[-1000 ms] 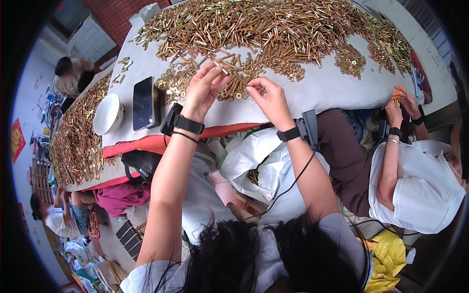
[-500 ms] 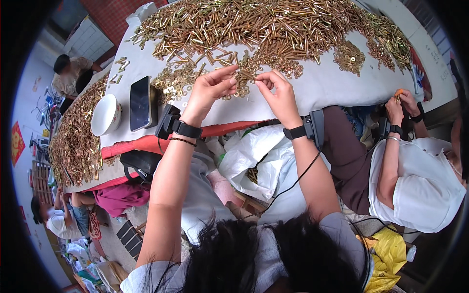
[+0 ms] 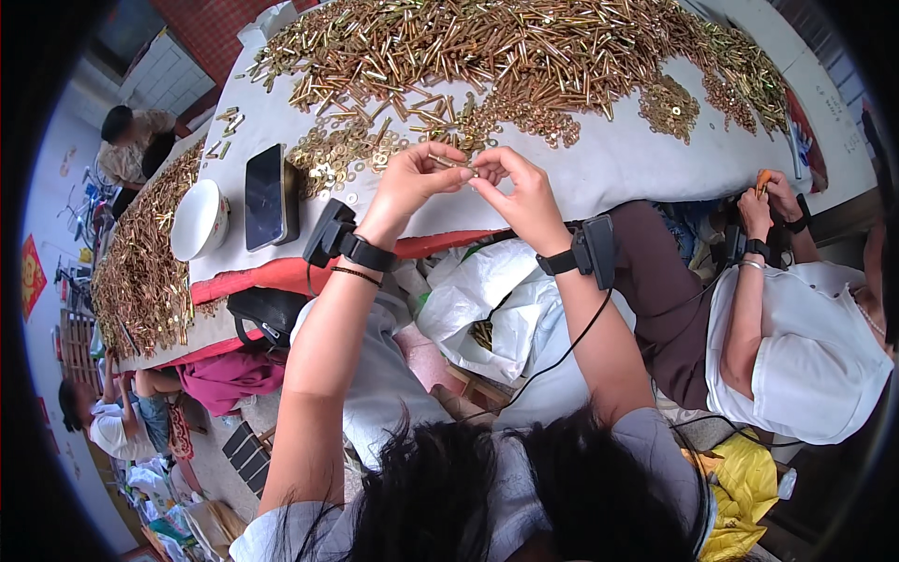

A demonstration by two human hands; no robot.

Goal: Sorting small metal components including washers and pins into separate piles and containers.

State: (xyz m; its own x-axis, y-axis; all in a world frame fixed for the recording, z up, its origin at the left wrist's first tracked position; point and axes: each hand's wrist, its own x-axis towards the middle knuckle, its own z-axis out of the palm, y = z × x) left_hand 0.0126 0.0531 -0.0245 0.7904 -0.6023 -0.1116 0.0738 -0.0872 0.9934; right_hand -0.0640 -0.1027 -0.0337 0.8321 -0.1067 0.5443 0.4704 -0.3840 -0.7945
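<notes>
My left hand [image 3: 412, 183] and my right hand [image 3: 520, 192] meet above the near edge of a white-covered table [image 3: 618, 169]. Together their fingertips pinch a small brass bolt [image 3: 454, 164]. A big heap of brass bolts [image 3: 506, 47] covers the far part of the table. A patch of brass washers [image 3: 337, 155] lies just beyond my left hand. Both wrists carry black strapped devices, with a cable running down from the right one.
A black phone [image 3: 265, 195] and a white bowl [image 3: 198, 220] lie left of my hands. A white plastic bag [image 3: 487, 300] with brass parts hangs below the table edge. A person in white [image 3: 796, 328] works at the right. Another bolt-covered table [image 3: 140, 272] stands left.
Both hands have moved slightly toward the pile and closed together, fingertips now meeting on a small bolt. The person at the right keeps handling something orange.
</notes>
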